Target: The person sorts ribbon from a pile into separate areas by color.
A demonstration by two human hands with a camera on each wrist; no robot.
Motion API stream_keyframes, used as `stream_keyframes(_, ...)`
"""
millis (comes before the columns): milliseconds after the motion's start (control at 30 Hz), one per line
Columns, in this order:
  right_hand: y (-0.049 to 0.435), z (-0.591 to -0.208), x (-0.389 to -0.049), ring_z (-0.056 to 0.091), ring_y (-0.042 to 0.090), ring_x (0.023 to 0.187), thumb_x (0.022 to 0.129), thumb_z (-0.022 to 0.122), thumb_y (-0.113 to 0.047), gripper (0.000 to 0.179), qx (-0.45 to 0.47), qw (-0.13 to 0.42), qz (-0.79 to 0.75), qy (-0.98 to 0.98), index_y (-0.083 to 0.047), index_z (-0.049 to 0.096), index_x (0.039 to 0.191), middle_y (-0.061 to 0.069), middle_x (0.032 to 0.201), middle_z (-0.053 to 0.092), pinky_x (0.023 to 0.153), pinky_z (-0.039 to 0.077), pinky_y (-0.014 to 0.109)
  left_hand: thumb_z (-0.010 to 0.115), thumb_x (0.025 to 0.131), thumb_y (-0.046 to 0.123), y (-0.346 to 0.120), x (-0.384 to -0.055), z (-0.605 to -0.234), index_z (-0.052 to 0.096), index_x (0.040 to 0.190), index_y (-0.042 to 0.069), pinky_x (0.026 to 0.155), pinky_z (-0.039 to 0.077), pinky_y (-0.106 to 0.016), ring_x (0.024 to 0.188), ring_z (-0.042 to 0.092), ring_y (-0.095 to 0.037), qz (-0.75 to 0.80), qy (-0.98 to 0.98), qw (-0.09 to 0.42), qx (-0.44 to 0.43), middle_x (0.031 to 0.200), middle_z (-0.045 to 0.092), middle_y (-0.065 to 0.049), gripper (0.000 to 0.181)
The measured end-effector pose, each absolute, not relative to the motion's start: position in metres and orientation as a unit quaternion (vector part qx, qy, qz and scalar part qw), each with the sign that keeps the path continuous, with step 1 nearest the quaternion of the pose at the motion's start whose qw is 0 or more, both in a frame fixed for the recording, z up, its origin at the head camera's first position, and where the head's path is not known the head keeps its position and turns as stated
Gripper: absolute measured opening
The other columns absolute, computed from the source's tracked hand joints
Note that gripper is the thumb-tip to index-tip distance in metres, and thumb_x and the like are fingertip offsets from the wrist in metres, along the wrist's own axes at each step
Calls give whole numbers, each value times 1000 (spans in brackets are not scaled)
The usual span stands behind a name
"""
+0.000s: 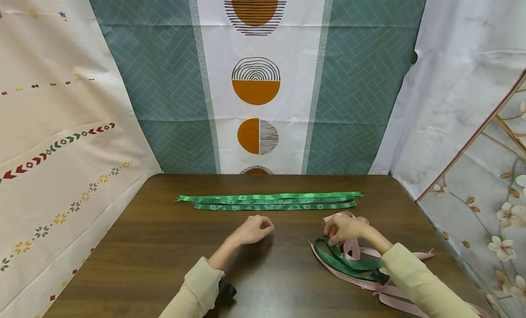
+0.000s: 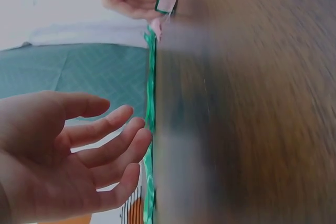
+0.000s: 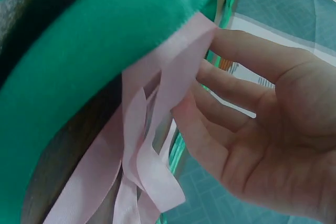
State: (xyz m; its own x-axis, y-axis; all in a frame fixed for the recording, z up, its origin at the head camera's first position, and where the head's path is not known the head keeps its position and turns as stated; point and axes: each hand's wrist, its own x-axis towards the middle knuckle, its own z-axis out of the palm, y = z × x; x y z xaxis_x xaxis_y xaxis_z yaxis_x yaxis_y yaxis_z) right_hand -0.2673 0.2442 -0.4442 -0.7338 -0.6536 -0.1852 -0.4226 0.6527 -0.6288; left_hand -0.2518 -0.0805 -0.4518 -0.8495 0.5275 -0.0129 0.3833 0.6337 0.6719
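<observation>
Over the middle of the table, my left hand [image 1: 251,229] is held with relaxed, slightly bent fingers and nothing in them; the left wrist view shows its palm bare. At the right, my right hand [image 1: 345,227] pinches a pink ribbon [image 3: 181,64], though the exact contact of the fingertips is partly hidden behind it. A dark green ribbon [image 1: 345,263] lies in loops just below that hand, mixed with other pink ribbons [image 1: 341,276]. Close to the right wrist camera, a green ribbon [image 3: 94,56] fills much of the picture.
Several green ribbons lie stretched side by side near the back of the table: a bright green ribbon [image 1: 267,196] farthest away and a darker green ribbon [image 1: 275,207] nearest. The brown wooden table [image 1: 144,263] meets a patterned curtain [image 1: 176,103] behind.
</observation>
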Motion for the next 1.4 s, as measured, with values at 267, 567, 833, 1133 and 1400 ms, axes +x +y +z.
stream_keyframes(267,235,-451,-269,58,3,60,78,76,-5,14,-299,193,-267,895,-1,64,83,0,71,66,57,49,20,54,98,15,-57,-255,-458,69,103,1,67,47,-26,77,65,-17,348,881,145,287,93,71,-11,22)
stream_keyframes(567,229,-436,-271,62,16,59,89,62,-3,7,-301,203,-285,887,-5,64,82,7,67,65,54,49,25,60,95,27,-21,-253,-465,65,115,3,79,50,-24,95,65,-16,356,878,144,287,104,70,-7,32)
stream_keyframes(833,222,-408,-268,56,12,52,92,56,-5,8,-265,180,-336,886,-3,61,85,10,61,61,52,51,28,59,96,24,2,-248,-457,51,135,3,87,52,-29,109,65,-22,520,792,173,270,119,67,-14,45)
stream_keyframes(1133,197,-368,-251,41,8,42,89,56,-7,4,-269,91,-328,901,-3,55,88,-3,57,55,43,34,19,67,91,22,16,-239,-428,43,138,12,92,49,-36,89,68,-16,673,688,202,183,89,72,-12,53)
stream_keyframes(1400,205,-346,-256,46,5,53,94,60,-15,17,-263,154,-385,871,2,64,96,-2,65,58,51,37,19,60,94,19,-1,-235,-410,50,121,13,51,34,-21,47,39,-7,548,804,3,232,58,46,5,29)
